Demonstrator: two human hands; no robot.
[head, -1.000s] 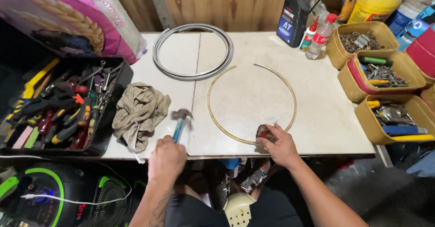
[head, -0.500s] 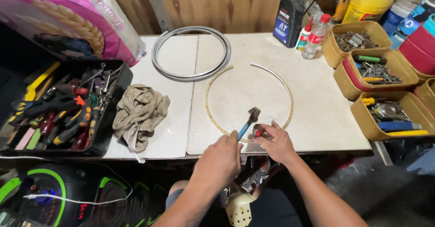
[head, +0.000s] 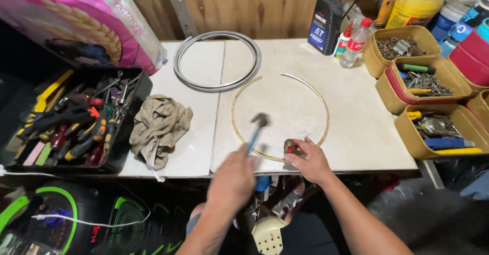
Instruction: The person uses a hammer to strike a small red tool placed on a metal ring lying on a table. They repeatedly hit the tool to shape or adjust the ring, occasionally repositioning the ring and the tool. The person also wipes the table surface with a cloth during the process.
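Two hands work at the table's (head: 356, 132) near edge: the left hand (head: 232, 179) grips a blurred hammer (head: 254, 131), raised; the right hand (head: 310, 159) pinches a small dark piece (head: 289, 146) against the thin ring (head: 280, 117). Striking seems underway; the next blow needs aim clear of the fingers.

- Thin brass-coloured metal hoop (head: 326, 113), smooth, faintly shiny.
- Hammer (head: 256, 129): dark metal head, glossy blue handle.
- Desk (head: 356, 132) top off-white, matt, scuffed.
- Crumpled beige cloth rag (head: 159, 126), soft, dull.
- Grey coiled ring (head: 217, 61), smooth, likely rubber or plastic.
- Back wall (head: 244, 5) of bare wood.
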